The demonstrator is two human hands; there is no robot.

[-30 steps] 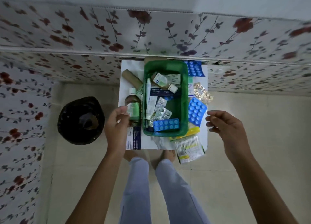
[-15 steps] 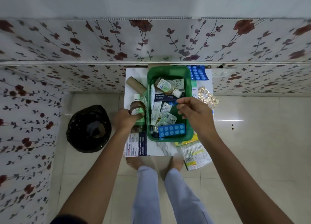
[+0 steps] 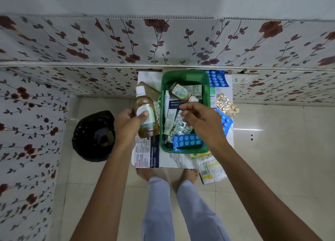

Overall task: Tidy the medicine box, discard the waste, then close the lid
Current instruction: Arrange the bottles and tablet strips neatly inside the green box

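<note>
Fingers (image 3: 145,114) of the left hand (image 3: 126,124) are clasping the amber bottle (image 3: 145,112) (white cap pointing away) just left of the green medicine box (image 3: 206,88) on the small table (image 3: 174,159). Right hand (image 3: 201,121) is hovering over the box, loosely curled, holding nothing.
</note>
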